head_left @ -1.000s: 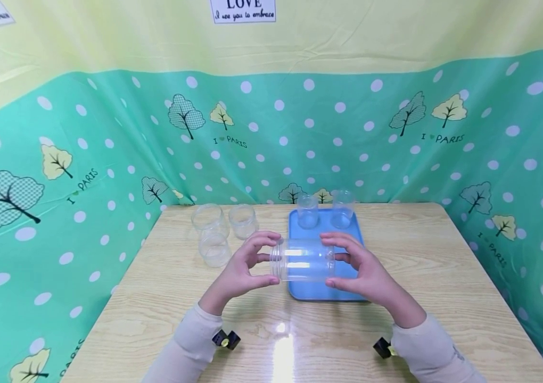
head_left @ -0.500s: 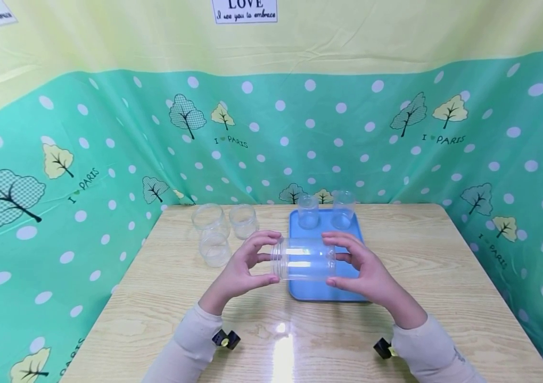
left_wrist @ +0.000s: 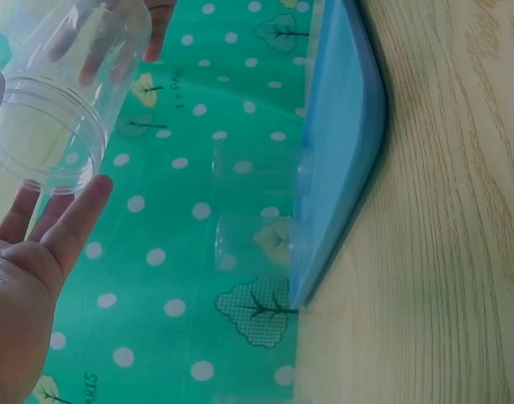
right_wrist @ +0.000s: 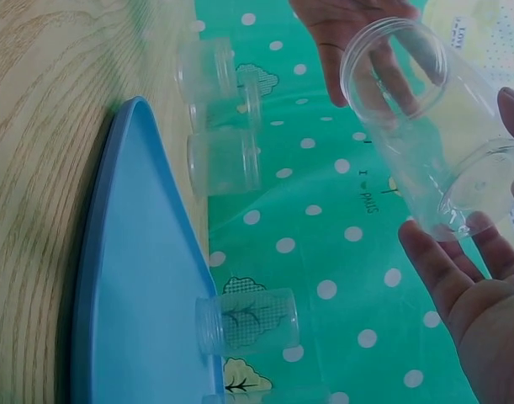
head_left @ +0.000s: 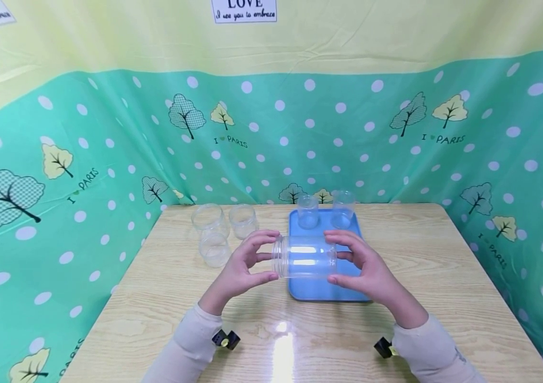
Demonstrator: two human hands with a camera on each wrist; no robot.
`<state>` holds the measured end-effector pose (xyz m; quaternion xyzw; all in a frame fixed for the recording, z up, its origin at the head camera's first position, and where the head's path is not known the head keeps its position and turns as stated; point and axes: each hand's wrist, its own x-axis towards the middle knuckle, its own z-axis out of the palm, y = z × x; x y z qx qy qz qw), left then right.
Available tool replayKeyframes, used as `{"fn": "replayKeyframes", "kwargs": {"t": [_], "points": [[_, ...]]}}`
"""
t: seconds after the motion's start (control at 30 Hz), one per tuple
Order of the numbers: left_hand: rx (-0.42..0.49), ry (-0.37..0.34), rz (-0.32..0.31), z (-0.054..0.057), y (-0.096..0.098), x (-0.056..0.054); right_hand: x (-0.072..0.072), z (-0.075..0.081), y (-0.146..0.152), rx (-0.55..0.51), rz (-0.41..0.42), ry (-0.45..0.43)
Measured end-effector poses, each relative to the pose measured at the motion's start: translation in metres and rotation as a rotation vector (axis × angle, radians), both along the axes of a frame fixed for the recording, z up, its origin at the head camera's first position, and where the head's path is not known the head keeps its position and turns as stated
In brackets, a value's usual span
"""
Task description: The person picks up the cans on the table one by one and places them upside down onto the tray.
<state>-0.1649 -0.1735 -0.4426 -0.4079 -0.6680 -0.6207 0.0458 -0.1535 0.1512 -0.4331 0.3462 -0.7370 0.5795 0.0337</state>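
Note:
A clear plastic jar (head_left: 306, 257) lies sideways in the air between both hands, above the blue tray (head_left: 310, 291). My left hand (head_left: 245, 268) grips its threaded, lidless mouth end with thumb and fingers. At the base end, my right hand (head_left: 364, 268) holds it the same way. The left wrist view shows the ringed neck of the jar (left_wrist: 63, 135) near the left fingertips. In the right wrist view the jar (right_wrist: 433, 126) looks see-through with nothing inside, its base against the right fingers.
Two clear jars, one (head_left: 307, 213) left and one (head_left: 343, 210) right, stand at the tray's far end. Left of the tray, three more clear jars (head_left: 215, 250) stand grouped on the wooden table (head_left: 166, 319). A green dotted curtain (head_left: 262, 138) hangs behind and at the sides.
The jar and both hands have shifted very slightly, a little up and to the right. The grip and the other jars look the same.

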Motion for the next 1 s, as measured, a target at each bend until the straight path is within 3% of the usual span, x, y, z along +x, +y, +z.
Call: {"fn": "replayKeyframes", "kwargs": {"t": [0.8, 1.0], "points": [[-0.055, 0.052, 0.053, -0.005, -0.002, -0.007, -0.011, 0.003, 0.014, -0.007, -0.062, 0.049], [-0.075, 0.067, 0.108, -0.008, -0.001, -0.007, -0.017, -0.001, 0.019, 0.003, -0.090, 0.044]]}}
